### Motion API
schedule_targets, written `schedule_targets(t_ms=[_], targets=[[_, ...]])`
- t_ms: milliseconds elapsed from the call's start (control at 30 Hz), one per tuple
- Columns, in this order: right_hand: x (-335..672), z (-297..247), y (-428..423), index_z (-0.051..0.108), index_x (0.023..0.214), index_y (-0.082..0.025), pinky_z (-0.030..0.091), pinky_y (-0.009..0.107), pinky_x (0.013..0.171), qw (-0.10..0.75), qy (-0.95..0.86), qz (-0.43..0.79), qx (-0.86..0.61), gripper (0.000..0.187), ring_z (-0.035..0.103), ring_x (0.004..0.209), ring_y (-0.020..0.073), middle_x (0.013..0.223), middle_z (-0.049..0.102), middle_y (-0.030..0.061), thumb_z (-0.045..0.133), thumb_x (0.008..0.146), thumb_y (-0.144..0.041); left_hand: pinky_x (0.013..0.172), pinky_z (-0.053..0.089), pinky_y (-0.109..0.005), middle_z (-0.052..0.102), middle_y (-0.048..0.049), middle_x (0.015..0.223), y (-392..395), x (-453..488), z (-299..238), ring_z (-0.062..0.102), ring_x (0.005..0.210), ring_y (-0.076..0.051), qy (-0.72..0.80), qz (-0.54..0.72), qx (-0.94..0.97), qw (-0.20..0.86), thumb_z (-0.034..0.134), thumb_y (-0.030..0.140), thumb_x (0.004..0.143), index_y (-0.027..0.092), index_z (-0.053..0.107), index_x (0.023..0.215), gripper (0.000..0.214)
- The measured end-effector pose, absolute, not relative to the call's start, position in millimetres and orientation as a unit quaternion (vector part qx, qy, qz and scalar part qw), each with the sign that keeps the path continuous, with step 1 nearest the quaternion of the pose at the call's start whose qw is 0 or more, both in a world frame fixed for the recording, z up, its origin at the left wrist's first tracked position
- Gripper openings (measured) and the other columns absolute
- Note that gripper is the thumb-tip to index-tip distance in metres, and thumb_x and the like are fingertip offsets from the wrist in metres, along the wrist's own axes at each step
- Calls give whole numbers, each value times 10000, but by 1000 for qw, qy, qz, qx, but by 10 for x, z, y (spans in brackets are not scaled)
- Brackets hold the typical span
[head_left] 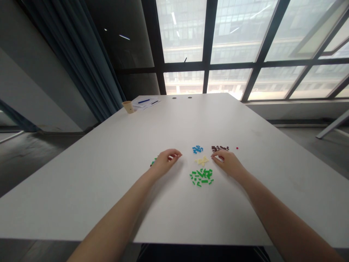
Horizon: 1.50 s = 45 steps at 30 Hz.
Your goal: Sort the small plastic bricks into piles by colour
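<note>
Left hand [165,162] and right hand [228,161] apart at table [169,129].
Right beside yellow pieces [202,161]; left partly hides mixed pieces [153,161]; cannot tell whether either grips anything. Papers [139,104]: print too small to read.

The flat tabletop [114,153] is plain white. Small bright-green blocky pieces [204,174], pale-yellow pieces [203,161], mid-blue pieces [197,149] and dark-brown pieces [217,148] colour its near half, with a red piece [237,148] toward the right edge. By the far left corner, the tapered cup [128,107] is tan, the slim pen [144,101] blue.
</note>
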State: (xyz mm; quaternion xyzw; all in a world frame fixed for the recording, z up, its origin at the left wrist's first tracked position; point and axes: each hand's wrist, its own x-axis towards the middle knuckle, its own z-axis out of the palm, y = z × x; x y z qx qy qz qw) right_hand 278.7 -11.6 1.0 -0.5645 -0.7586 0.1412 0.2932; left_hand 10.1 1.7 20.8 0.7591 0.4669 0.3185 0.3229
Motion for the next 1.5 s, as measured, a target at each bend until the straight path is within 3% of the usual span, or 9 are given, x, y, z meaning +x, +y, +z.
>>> schedule_targets(t_ms=[200, 333, 700, 1500], targets=[[2641, 49, -181, 658, 813, -194, 406, 257, 628, 283, -786, 149, -530, 189, 529, 650, 136, 726, 621, 34, 477, 777, -231, 677, 433, -254, 625, -38, 858, -190, 430, 122, 555, 748, -140, 400, 351, 802, 270, 471, 311, 806, 241, 569, 1024, 250], [2573, 16, -213, 657, 800, -196, 390, 250, 628, 283, -802, 149, -504, 172, 518, 647, 131, 680, 603, 24, 489, 784, -230, 754, 423, -288, 627, -32, 835, -181, 405, 74, 561, 774, -145, 382, 348, 831, 205, 506, 302, 794, 222, 543, 971, 198], [2480, 60, -291, 638, 809, -189, 373, 237, 618, 311, -827, 143, -447, 145, 499, 642, 122, 653, 557, 13, 499, 789, -226, 726, 432, -267, 631, -13, 808, -210, 410, 103, 568, 774, -128, 338, 316, 880, 106, 485, 281, 816, 204, 505, 938, 146], [2343, 77, -378, 623, 806, -198, 396, 260, 679, 337, -847, 110, -397, 94, 525, 708, 138, 700, 583, 22, 541, 774, -231, 702, 419, -261, 629, -16, 788, -249, 435, 122, 566, 752, -129, 331, 290, 891, 106, 464, 264, 825, 202, 522, 904, 115]])
